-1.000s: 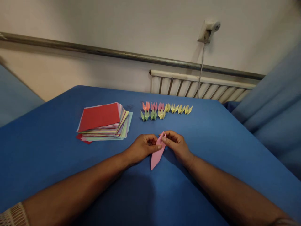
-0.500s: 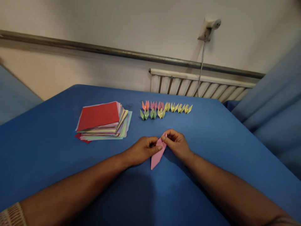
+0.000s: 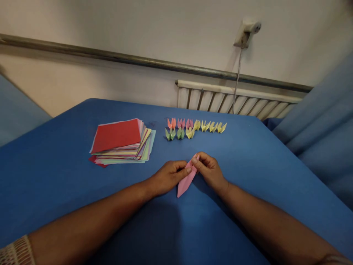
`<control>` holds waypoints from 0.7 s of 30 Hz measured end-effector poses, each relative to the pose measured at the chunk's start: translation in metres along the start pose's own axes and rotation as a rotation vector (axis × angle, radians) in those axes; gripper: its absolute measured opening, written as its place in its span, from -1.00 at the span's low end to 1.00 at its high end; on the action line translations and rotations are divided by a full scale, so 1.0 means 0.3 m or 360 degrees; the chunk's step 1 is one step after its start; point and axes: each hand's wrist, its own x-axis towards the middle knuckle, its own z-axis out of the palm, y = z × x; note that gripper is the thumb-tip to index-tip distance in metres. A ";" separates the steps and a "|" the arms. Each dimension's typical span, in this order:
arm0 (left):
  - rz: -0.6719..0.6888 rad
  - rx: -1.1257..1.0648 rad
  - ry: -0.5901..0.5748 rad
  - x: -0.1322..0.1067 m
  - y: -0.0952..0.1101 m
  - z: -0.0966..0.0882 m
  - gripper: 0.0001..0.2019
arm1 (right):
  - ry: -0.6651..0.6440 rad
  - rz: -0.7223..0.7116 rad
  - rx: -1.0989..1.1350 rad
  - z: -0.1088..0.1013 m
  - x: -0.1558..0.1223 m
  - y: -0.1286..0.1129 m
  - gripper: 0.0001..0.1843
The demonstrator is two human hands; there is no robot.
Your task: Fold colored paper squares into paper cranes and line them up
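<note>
Left fingers (image 3: 186,170): thumb and index pressed together, pinching the upper left edge of the pink folded paper (image 3: 184,184). Right fingers (image 3: 195,161): curled, tips pinching the top tip of the same piece from the 2 o'clock side. Left hand (image 3: 167,177) knuckles up, resting low on the tabletop (image 3: 68,184); right hand (image 3: 210,171) likewise, just beside it, the paper between them.

Pink folded paper: long narrow lozenge, matte, light pink, pointed at both ends. Long axis tilted, upper point toward 1 o'clock, lower point toward 7 o'clock and touching the tabletop. One lengthwise crease edge shows. Sits mid-tabletop, close in front of the person.

Both forearms bare; a woven cuff (image 3: 17,252) at the left arm's near end.

Outward from the hands: at 10 o'clock, a loose paper stack (image 3: 118,137), red sheet on top, pastel edges fanned out. At 12 o'clock, small folded pieces (image 3: 193,129) in two rows: orange, pink, yellow behind; green, green, yellow in front. Tabletop cover is blue. Past the far edge at 1 o'clock, a radiator (image 3: 234,102); a metal rail (image 3: 110,57) along the wall; blue fabric (image 3: 325,121) at 3 o'clock.
</note>
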 end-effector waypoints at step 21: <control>0.0040 0.0175 -0.0004 -0.010 0.021 0.001 -0.64 | 0.0130 0.0012 -0.0165 0.005 -0.016 -0.012 -0.56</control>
